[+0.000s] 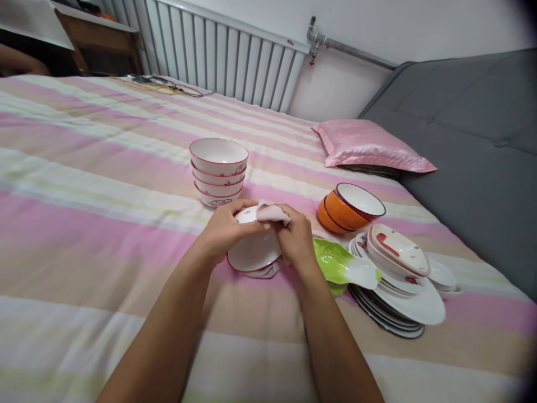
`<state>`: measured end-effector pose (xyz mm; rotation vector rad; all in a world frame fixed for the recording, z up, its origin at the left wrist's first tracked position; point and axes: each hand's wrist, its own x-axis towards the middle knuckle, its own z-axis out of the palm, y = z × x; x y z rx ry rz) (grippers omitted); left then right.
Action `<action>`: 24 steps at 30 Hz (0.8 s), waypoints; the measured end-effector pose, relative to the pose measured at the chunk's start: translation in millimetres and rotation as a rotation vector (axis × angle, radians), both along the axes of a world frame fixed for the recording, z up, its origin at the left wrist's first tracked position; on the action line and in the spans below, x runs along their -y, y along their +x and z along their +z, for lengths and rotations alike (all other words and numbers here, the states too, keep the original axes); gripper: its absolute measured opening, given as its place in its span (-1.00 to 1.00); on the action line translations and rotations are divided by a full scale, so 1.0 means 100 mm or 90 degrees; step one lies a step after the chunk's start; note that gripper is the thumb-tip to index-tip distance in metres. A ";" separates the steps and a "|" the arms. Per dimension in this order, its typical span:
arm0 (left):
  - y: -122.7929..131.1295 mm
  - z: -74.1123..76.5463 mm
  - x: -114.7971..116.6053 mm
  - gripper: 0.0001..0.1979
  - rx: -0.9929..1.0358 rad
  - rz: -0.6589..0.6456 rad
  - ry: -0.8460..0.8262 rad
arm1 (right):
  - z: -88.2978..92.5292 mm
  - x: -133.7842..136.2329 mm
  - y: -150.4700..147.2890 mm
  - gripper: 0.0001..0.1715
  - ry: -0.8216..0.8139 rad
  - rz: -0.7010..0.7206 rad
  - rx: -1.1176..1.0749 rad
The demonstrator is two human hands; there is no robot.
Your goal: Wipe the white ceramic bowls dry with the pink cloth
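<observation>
Between my hands, a white bowl (254,250) with a red rim is tilted above the bed. My left hand (226,229) is closed on the bowl's left side, thumb across it. A pale pink cloth (272,212) is folded over the far edge, and my right hand (296,235) is closed on it against the bowl. More of the cloth hangs out under the bowl. Just beyond my left hand stands a stack of white bowls (218,162) with red rims and flower prints. A green leaf-shaped dish (333,260) lies right of my right hand.
Orange bowls (346,210) stand nested at the right, behind a pile of plates (425,305) topped by white dishes (400,249). A pink pillow (369,143) lies near the grey headboard (465,112). Cables (168,85) lie at the striped bed's (104,235) far edge, near a radiator (226,53).
</observation>
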<state>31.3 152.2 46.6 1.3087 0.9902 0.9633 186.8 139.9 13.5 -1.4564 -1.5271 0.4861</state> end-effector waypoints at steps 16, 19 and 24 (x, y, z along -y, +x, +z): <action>0.08 0.04 0.02 -0.43 0.285 0.131 -0.023 | -0.17 -0.11 -0.08 -0.60 -0.076 -0.134 -0.293; 0.09 0.04 0.02 -0.44 0.308 0.162 -0.012 | -0.16 -0.10 -0.13 -0.55 -0.122 -0.142 -0.338; 0.11 0.04 0.02 -0.42 0.313 0.189 -0.037 | -0.16 -0.06 -0.15 -0.52 -0.118 -0.151 -0.222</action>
